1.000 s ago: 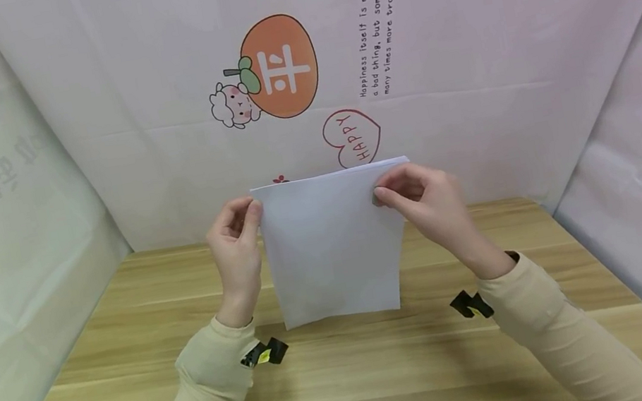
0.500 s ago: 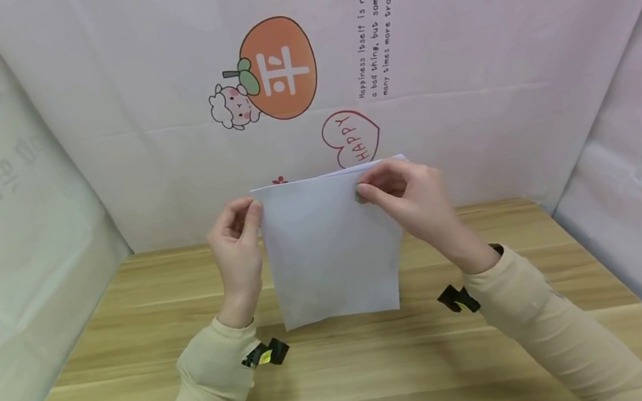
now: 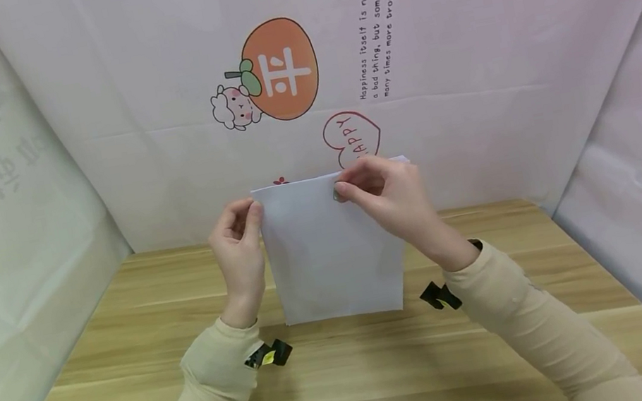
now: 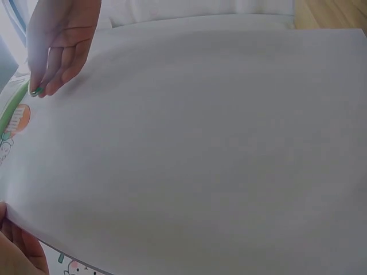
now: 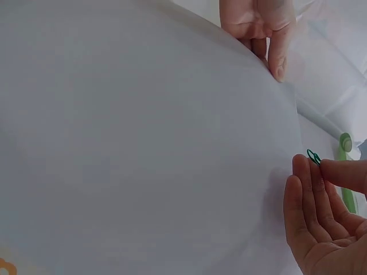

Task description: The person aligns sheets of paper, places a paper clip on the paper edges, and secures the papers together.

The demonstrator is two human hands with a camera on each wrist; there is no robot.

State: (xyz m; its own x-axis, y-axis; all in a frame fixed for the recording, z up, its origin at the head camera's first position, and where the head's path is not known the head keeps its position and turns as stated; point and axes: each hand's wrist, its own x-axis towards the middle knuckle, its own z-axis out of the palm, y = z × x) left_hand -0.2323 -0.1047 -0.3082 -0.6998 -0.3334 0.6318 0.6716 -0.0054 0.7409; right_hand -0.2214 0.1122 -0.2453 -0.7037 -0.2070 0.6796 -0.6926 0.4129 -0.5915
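In the head view, white paper (image 3: 331, 256) hangs upright above the table, with a second edge showing behind it at the top right. My left hand (image 3: 237, 247) pinches its upper left corner between thumb and fingers. My right hand (image 3: 396, 205) is at the top edge, right of the middle, with its thumb on the near side. A small green paper clip (image 5: 313, 156) is pinched between the right thumb and fingers, its wire loops sticking out in the right wrist view. From the left wrist camera, the paper's broad face fills most of the view.
A wood-grain table (image 3: 354, 388) lies below the hands. Behind it stands a white printed backdrop (image 3: 448, 42), with plain white cloth walls on both sides. A green rod-like thing (image 5: 344, 146) shows beyond the paper in the right wrist view.
My right hand has slid left along the paper's top edge, from near the right corner toward the middle. The left hand has kept its place at the upper left corner.
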